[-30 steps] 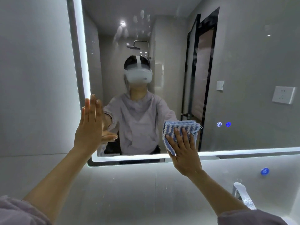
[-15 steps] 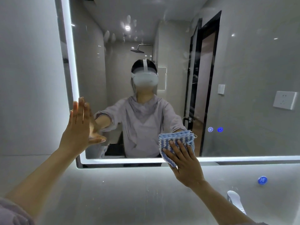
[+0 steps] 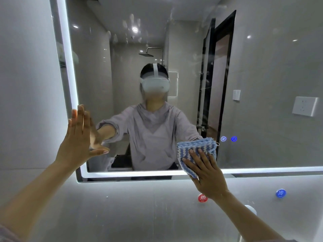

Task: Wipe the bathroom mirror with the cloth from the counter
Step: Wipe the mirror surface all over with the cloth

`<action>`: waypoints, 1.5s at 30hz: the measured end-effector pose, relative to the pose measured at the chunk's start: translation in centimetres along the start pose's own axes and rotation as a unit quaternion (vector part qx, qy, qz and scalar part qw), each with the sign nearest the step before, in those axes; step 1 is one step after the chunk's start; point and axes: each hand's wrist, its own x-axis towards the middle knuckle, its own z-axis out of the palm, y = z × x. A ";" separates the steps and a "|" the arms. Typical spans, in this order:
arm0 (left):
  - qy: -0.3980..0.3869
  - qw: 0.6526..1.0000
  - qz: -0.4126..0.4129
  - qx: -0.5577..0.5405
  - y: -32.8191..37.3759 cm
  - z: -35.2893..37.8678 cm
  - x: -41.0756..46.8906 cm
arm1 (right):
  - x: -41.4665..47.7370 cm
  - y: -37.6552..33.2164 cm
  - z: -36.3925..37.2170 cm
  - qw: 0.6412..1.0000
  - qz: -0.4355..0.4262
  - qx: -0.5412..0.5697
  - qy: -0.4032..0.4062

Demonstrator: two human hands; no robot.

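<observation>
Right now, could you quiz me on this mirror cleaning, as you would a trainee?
1. True or false: the left hand presses the cloth on the mirror.
2. Where does the cloth sit? A) top left corner B) by the mirror's lower edge C) on the counter
3. What colour is the sticker nearest the right hand?
Key: 1 false: the right hand presses it, while the left hand lies flat at the mirror's left edge. 2 B. 3 red.
</observation>
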 end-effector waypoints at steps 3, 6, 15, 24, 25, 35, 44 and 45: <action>-0.002 1.000 0.000 0.003 -0.1 0.1 0.0 | -0.7 0.8 0.1 1.000 0.017 0.006 0.002; -0.007 1.000 0.002 0.009 -0.1 0.2 0.1 | -1.8 1.8 0.1 0.999 0.037 0.007 0.008; -0.015 1.000 0.006 0.007 -0.1 0.3 0.2 | -1.3 1.6 -0.3 0.997 0.070 0.019 0.007; -0.004 1.000 0.026 -0.013 -0.1 0.2 -0.1 | 6.1 3.8 -3.0 0.996 0.084 0.007 0.019; -0.001 0.999 0.028 -0.015 -0.1 0.2 -0.1 | 6.9 4.1 -3.3 0.996 0.090 0.007 0.022; -0.002 1.000 0.021 -0.006 -0.4 0.5 -0.1 | 16.1 8.6 -8.0 0.987 0.143 0.003 0.070; 0.001 1.000 0.019 -0.017 -0.1 0.3 0.0 | 16.4 6.2 -6.6 0.973 0.207 0.030 0.102; -0.001 1.000 0.018 -0.017 0.0 0.3 0.0 | 16.0 5.7 -6.2 0.973 0.204 0.031 0.105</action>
